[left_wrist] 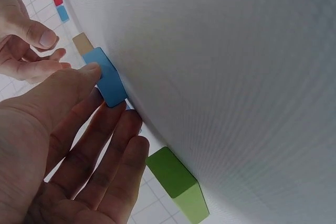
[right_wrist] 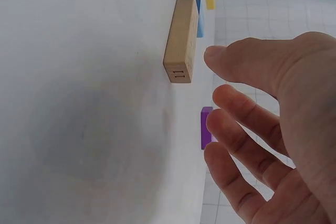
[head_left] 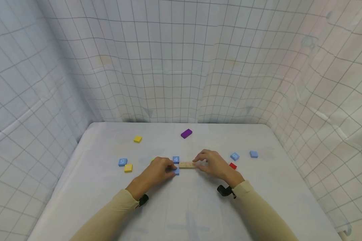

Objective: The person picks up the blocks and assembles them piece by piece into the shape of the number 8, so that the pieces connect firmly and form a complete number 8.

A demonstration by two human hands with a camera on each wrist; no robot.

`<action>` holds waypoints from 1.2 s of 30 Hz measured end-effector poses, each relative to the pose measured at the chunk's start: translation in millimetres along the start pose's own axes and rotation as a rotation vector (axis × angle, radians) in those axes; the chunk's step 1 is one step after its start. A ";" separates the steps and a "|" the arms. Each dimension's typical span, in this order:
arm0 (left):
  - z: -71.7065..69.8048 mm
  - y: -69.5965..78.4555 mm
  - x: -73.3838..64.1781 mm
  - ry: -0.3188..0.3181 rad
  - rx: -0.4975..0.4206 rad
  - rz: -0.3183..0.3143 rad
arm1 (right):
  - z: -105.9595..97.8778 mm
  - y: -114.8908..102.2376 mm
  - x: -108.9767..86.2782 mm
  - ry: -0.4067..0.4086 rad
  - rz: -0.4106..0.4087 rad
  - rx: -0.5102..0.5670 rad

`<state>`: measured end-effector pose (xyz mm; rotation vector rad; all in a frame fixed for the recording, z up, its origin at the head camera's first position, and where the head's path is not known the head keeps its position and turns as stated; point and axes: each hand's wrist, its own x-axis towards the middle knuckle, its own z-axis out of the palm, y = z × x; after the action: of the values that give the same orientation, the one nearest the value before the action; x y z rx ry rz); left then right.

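My left hand pinches a light blue block between thumb and fingers. That block stands against the left end of a plain wooden block with small markings on top. A blue tile numbered 4 lies just behind the held block. My right hand hovers by the wooden block's right end. In the right wrist view its thumb and fingers are apart and hold nothing, with a gap to the wooden block. A green block lies beside my left fingers, mostly hidden in the head view.
A purple block lies at the back, a yellow one back left. Leftward are a blue numbered tile and a yellow tile. Rightward are a blue numbered tile, another blue block and a red one.
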<state>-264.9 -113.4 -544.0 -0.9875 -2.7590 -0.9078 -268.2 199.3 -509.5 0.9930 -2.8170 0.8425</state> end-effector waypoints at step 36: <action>18.4 -26.4 0.0 0.009 0.034 0.001 | -36.0 42.5 -77.0 0.149 0.167 -0.102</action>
<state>-278.5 -119.5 -572.5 -0.9770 -2.7566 -0.8603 -237.1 289.0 -515.3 0.6605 -2.8107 0.7438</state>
